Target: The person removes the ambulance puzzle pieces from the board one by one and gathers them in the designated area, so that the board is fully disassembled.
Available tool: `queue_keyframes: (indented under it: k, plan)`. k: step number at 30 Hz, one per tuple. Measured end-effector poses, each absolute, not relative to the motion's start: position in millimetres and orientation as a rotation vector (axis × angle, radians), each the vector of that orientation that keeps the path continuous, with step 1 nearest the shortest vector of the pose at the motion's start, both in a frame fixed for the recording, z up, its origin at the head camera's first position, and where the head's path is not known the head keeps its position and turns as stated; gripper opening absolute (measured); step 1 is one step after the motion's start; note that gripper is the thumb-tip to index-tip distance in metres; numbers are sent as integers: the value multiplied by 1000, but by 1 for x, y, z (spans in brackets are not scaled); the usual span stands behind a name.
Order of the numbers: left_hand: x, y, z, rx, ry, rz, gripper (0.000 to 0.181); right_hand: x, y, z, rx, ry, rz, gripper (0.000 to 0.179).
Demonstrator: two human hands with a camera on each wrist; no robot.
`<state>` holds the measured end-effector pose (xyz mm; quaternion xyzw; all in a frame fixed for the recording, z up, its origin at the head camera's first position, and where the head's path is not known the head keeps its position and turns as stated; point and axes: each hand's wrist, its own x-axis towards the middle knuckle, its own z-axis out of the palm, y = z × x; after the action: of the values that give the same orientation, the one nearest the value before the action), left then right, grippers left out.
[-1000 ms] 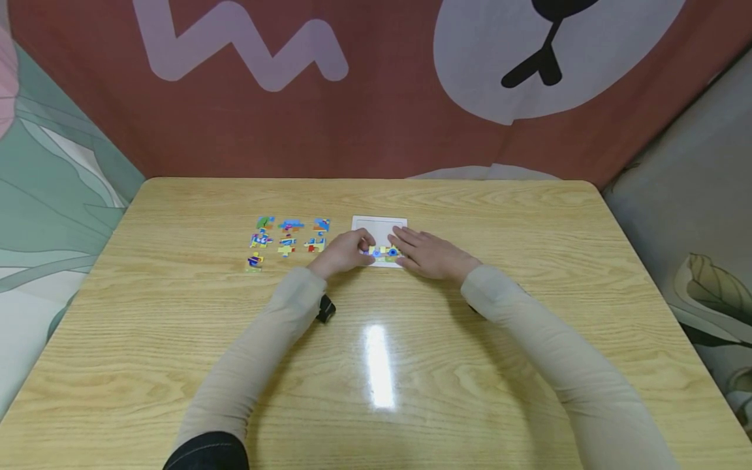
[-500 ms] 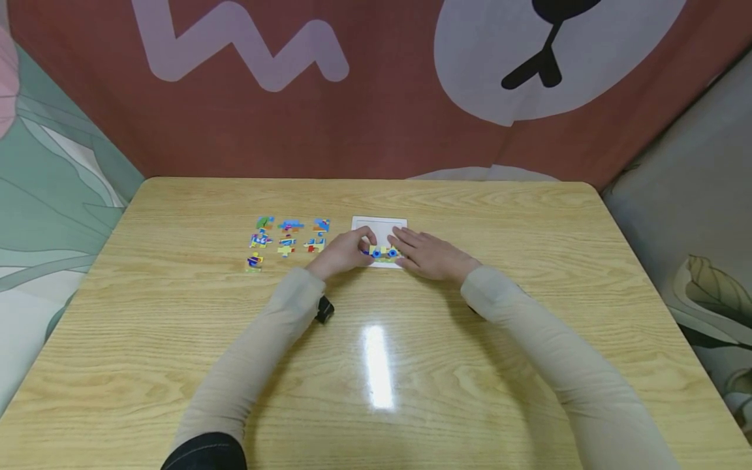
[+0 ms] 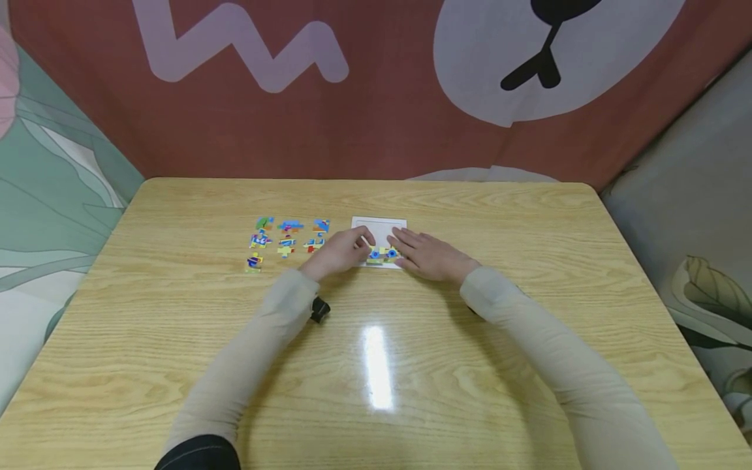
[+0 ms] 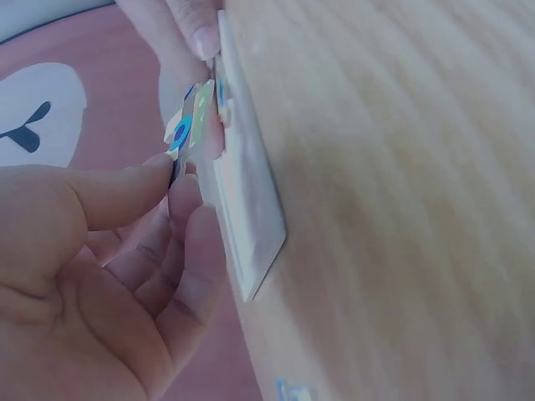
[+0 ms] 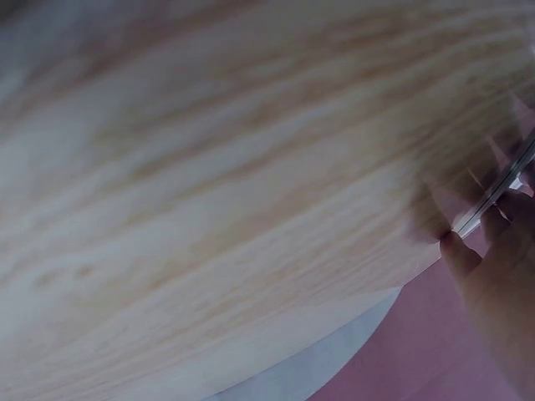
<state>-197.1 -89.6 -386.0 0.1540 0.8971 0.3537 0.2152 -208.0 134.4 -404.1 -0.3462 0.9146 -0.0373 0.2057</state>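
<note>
In the head view a white puzzle tray [image 3: 379, 228] lies on the table, with colourful jigsaw pieces [image 3: 391, 254] along its near side. My left hand [image 3: 339, 250] is at the tray's left side. Seen from the left wrist, its thumb and index finger pinch a jigsaw piece [image 4: 181, 129] with a blue wheel-like circle, close over the tray [image 4: 251, 213]. My right hand [image 3: 433, 254] rests over the tray's right edge, fingers extended. The right wrist view shows its fingers [image 5: 460, 255] along the tray edge. Fingers partly hide the pieces in the tray.
Several loose jigsaw pieces [image 3: 286, 226] are spread in rows left of the tray, among them one yellow-and-blue piece [image 3: 254, 262] nearest me. A patterned red cloth [image 3: 388, 130] hangs behind the wooden table [image 3: 446, 365].
My left hand has shifted slightly left, and its fingertips have drawn back a little from the tray. The right hand and the loose pieces have stayed in place.
</note>
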Motion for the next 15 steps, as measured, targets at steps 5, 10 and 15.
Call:
queue_keyframes:
  k: [5, 10, 15]
  plan:
    - [-196, -99, -383, 408, 2490, 988, 21, -208, 136, -404, -975, 2548, -125, 59]
    - [-194, -113, -381, 403, 2481, 995, 21, -208, 137, -404, -969, 2542, -133, 59]
    - [-189, -131, -376, 429, 2509, 974, 21, -207, 136, -403, -987, 2545, -134, 59]
